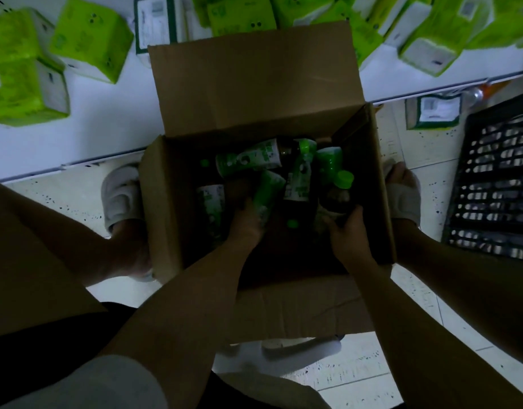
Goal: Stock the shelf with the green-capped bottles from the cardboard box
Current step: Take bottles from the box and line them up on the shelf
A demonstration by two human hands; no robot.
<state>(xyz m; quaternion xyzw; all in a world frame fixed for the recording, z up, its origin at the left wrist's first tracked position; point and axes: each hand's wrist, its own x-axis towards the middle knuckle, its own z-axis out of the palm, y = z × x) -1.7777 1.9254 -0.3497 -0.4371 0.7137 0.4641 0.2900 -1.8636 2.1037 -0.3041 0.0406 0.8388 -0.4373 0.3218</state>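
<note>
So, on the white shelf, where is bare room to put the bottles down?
The widest bare patch of the shelf lies left of the cardboard box, between its raised flap and the green packs. A narrower strip runs right of the flap, along the shelf edge. The back is crowded with packs.

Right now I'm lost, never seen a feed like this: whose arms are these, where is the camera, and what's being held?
There is no machine here. One camera sits on a person's head and looks down, so the two arms are their own. Both hands reach into an open cardboard box on the tiled floor between their feet. The box holds a loose pile of green-capped bottles. The left hand grips a bottle with a green label; the right hand grips a dark bottle with a green cap. Beyond the box is a white shelf holding green packs. A black crate lies at the right.
</note>
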